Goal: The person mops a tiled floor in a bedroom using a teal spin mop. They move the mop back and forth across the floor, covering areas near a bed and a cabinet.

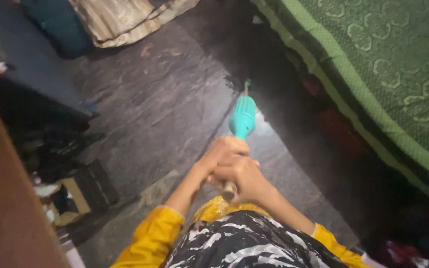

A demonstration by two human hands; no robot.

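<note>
Both my hands grip one broom handle [231,189] at lower centre: left hand [223,153] above, right hand [244,176] below, fingers wrapped tight. Its teal head [243,119] reaches toward the bed [388,74] at right. Dark floor [160,104] looks mostly bare; no dust pile visible.

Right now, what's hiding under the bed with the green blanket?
Under the green blanket it is mostly dark shadow. Blurry red shapes show there, too dim to identify. The broom, held by both hands, points toward that gap.
</note>
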